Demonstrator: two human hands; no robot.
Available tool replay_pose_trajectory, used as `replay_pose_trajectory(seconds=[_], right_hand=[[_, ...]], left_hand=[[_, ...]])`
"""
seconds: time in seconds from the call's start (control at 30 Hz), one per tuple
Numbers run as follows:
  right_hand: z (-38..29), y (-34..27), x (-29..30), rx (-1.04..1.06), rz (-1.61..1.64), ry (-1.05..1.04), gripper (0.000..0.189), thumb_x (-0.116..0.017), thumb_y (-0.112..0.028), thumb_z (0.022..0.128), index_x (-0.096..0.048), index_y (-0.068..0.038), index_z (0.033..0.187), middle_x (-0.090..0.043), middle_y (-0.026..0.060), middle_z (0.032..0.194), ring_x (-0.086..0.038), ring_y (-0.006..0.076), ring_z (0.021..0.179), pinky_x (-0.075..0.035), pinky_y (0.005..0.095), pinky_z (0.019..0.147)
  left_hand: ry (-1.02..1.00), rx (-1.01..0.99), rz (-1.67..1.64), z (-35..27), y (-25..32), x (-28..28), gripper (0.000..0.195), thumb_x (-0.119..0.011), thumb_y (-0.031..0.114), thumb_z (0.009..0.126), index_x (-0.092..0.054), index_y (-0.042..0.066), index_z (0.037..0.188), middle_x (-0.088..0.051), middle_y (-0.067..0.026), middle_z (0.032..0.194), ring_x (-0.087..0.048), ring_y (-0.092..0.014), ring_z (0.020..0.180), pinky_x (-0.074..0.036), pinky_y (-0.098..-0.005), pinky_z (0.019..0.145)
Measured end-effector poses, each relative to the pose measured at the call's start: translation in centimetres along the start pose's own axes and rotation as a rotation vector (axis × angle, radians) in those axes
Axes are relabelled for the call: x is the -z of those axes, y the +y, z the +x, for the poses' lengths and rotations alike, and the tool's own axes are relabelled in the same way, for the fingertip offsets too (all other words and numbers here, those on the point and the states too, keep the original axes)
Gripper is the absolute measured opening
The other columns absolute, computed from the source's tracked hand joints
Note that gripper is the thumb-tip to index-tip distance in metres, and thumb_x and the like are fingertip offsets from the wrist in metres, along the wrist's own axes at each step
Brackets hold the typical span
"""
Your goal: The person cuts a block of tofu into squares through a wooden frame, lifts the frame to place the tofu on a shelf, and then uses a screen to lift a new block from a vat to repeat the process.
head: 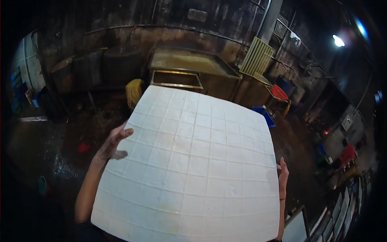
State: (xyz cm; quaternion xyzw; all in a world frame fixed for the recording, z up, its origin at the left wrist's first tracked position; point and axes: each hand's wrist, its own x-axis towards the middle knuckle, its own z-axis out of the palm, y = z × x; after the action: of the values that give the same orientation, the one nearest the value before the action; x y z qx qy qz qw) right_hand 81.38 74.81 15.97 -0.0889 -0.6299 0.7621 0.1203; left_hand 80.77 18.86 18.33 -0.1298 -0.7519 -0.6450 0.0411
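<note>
A large white slab (pixel 193 163), scored with a grid of lines, fills the middle of the view. Its material is not certain. My left hand (pixel 113 142) grips its left edge, with the thumb over the upper face and the fingers mostly hidden. At the slab's right edge, my right hand (pixel 282 174) holds on, mostly hidden behind and beside it. Small specks and faint yellowish stains mark the slab's surface. A thin band shows on the right wrist.
Beyond the slab stand a wide metal-edged basin (pixel 187 59) and a yellow slatted rack (pixel 257 56). A red basin (pixel 278 92) and a blue crate (pixel 264 116) lie right of them. A green bucket (pixel 43 185) stands at left; upright panels (pixel 341 211) line the lower right.
</note>
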Motion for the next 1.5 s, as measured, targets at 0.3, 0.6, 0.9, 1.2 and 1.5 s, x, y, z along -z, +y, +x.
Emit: replay_pose_trajectory(seconds=[0.3, 0.6, 0.9, 1.2, 1.5], right_hand=[[31.0, 3.9, -9.0, 0.050, -0.017, -0.174, 0.049, -0.049, -0.043, 0.098, -0.069, 0.001, 0.094, -0.065, 0.0016, 0.070, -0.051, 0.0053, 0.053, -0.036, 0.0203, 0.048], [56.3, 12.4, -24.9, -0.377, 0.068, -0.420, 0.053, -0.051, -0.045, 0.095, -0.053, -0.003, 0.129, -0.061, 0.0091, 0.117, -0.060, 0.0201, 0.103, -0.050, 0.0345, 0.089], [73.7, 21.7, -40.9, -0.493, 0.027, -0.372, 0.054, -0.046, -0.041, 0.097, -0.046, -0.005, 0.137, -0.056, 0.0079, 0.130, -0.055, 0.0198, 0.115, -0.046, 0.0357, 0.098], [83.5, 27.9, -50.5, -0.579, 0.063, -0.358, 0.046, -0.045, -0.038, 0.100, -0.051, -0.007, 0.133, -0.058, 0.0029, 0.126, -0.055, 0.0166, 0.113, -0.047, 0.0328, 0.095], [85.7, 31.1, -49.8, -0.590, 0.102, -0.368, 0.045, -0.046, -0.043, 0.100, -0.056, -0.006, 0.124, -0.065, 0.0021, 0.108, -0.061, 0.0139, 0.095, -0.051, 0.0314, 0.083]], left_hand=[[0.158, 0.113, -0.097, 22.4, -7.7, 2.2, 0.083, -0.059, 0.049, 0.082, -0.037, 0.002, 0.147, -0.046, -0.0107, 0.141, -0.042, -0.021, 0.128, -0.032, -0.0326, 0.106], [0.364, 0.390, -0.139, 41.5, -20.6, 7.3, 0.090, -0.067, 0.047, 0.076, -0.029, 0.019, 0.152, -0.041, -0.0059, 0.147, -0.036, -0.026, 0.135, -0.029, -0.0503, 0.107], [0.391, 0.333, -0.096, 59.7, -30.5, 18.2, 0.083, -0.066, 0.044, 0.077, -0.038, 0.006, 0.146, -0.051, -0.0110, 0.137, -0.046, -0.023, 0.126, -0.035, -0.0349, 0.105], [0.408, 0.318, -0.066, 70.2, -40.0, 27.3, 0.083, -0.065, 0.044, 0.077, -0.040, 0.003, 0.145, -0.050, -0.0128, 0.139, -0.045, -0.023, 0.129, -0.033, -0.0360, 0.108], [0.474, 0.551, 0.138, 70.3, -42.0, 28.4, 0.067, -0.066, 0.032, 0.086, -0.044, -0.002, 0.139, -0.058, -0.0159, 0.129, -0.051, -0.023, 0.121, -0.037, -0.0319, 0.104]])
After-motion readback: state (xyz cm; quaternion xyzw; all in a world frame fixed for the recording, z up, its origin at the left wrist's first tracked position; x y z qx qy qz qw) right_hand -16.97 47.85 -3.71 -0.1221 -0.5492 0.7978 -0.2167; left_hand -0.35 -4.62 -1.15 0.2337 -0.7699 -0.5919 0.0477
